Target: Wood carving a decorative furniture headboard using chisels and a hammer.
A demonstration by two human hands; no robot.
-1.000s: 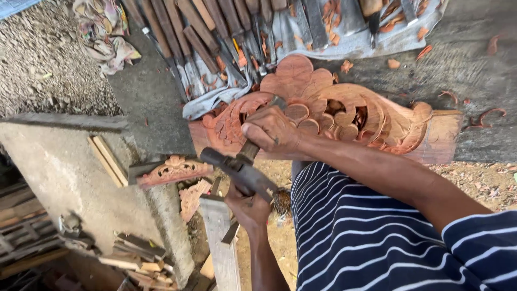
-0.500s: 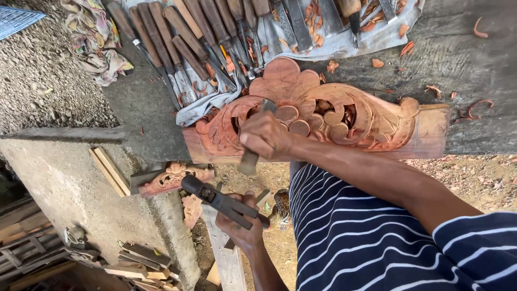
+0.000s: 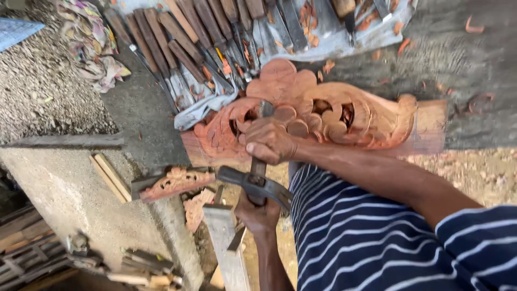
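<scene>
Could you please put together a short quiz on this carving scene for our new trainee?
1. What does the left hand grip? A) a hammer B) a saw C) a paintbrush
2. True or false: the right hand holds a chisel against the carved wooden panel.
3. Fill in: the row of spare chisels beyond the panel lies on a grey ____.

Key: 1 A. 2 True. 3 cloth.
</scene>
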